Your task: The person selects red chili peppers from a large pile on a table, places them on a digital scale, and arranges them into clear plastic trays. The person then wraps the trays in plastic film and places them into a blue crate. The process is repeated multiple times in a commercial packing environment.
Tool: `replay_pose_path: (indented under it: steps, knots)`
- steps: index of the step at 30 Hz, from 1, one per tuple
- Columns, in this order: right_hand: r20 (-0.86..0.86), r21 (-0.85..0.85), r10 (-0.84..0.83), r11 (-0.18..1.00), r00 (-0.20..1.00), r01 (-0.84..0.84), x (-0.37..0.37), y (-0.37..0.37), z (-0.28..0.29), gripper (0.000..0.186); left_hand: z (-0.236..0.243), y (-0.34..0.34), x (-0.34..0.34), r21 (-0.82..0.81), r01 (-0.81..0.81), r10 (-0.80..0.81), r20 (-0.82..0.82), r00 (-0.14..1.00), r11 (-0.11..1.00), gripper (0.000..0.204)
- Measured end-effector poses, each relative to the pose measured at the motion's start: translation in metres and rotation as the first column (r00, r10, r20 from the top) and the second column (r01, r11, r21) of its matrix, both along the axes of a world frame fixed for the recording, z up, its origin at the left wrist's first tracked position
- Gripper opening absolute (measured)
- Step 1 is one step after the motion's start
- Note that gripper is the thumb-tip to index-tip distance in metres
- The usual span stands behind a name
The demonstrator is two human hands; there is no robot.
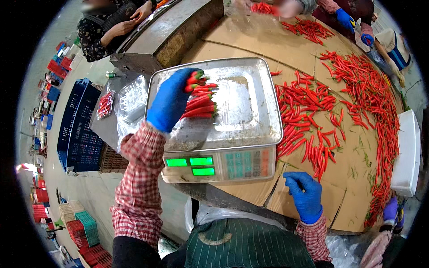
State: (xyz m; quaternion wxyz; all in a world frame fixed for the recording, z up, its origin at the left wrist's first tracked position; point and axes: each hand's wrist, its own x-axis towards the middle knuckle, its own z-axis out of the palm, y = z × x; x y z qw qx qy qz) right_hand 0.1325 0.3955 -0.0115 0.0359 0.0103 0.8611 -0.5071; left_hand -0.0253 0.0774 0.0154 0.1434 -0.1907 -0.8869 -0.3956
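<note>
Where left fingers curl, chilies protrude rightward.

The left hand hid the left side of the red peppers beneath it, and its thumb was out of sight. At the far edge of the table, a co-worker's hand was blurred, the body cut off above. Beyond the left edge, distant crates were too small to show their contents.
</note>
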Motion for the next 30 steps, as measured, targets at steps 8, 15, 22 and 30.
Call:
replay_pose_path:
  steps: [8, 15, 22, 30]
  knots:
    - [-0.064, 0.083, 0.06, 0.995, 0.996, -0.054, -0.008, 0.006, -0.01, 0.013, -0.017, -0.004, -0.029, -0.292, 0.152, -0.125, 0.111, 0.986, 0.944, 0.044]
    - [-0.112, 0.138, 0.131, 0.984, 0.985, -0.115, -0.009, 0.005, -0.017, 0.012, -0.001, -0.022, -0.017, -0.163, 0.266, -0.225, 0.233, 0.946, 0.95, 0.048]
    - [-0.09, 0.168, 0.188, 0.971, 0.978, -0.171, -0.003, -0.004, -0.012, 0.013, 0.009, -0.035, 0.003, -0.097, 0.165, -0.141, 0.216, 0.966, 0.982, 0.046]
    - [-0.06, 0.107, -0.095, 0.989, 0.994, 0.101, -0.004, 0.044, -0.025, 0.013, 0.006, -0.045, 0.043, 0.126, -0.13, 0.105, 0.188, 0.977, 0.984, 0.034]
